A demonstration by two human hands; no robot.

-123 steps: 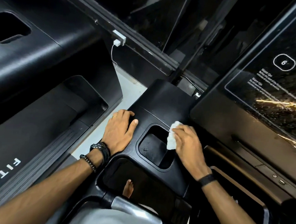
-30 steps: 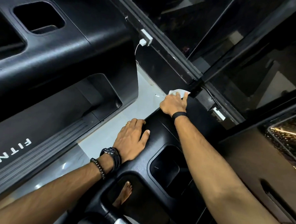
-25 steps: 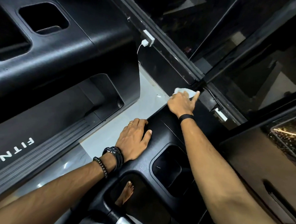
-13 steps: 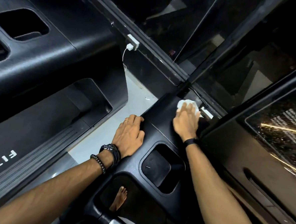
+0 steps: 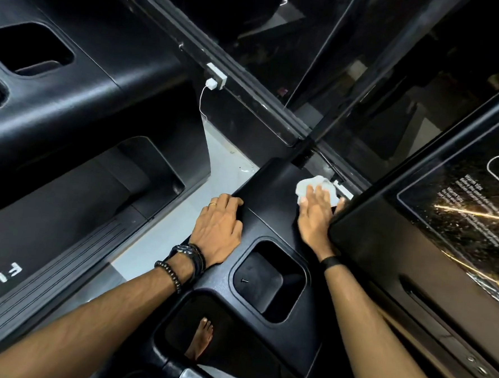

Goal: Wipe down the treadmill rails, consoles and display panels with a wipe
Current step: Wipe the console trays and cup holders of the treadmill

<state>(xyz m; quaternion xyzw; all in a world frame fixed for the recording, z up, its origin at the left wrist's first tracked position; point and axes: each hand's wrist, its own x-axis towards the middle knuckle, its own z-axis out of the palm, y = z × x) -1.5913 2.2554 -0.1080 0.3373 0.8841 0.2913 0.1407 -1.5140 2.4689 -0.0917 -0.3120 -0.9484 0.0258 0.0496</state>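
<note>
We are looking down at a pale floor (image 5: 181, 231) showing between dark machines. A white plug (image 5: 211, 84) is sitting in a socket (image 5: 218, 73) on the black window frame (image 5: 249, 80), with dim glass (image 5: 395, 81) reflecting beyond.

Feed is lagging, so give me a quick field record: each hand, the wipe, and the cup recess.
left hand: flat on the console's left edge, holding nothing
right hand: straight fingers pressing the wipe
wipe: white, crumpled, on the console's far end beside the display panel
cup recess: a small dark screw-like bit inside
</note>
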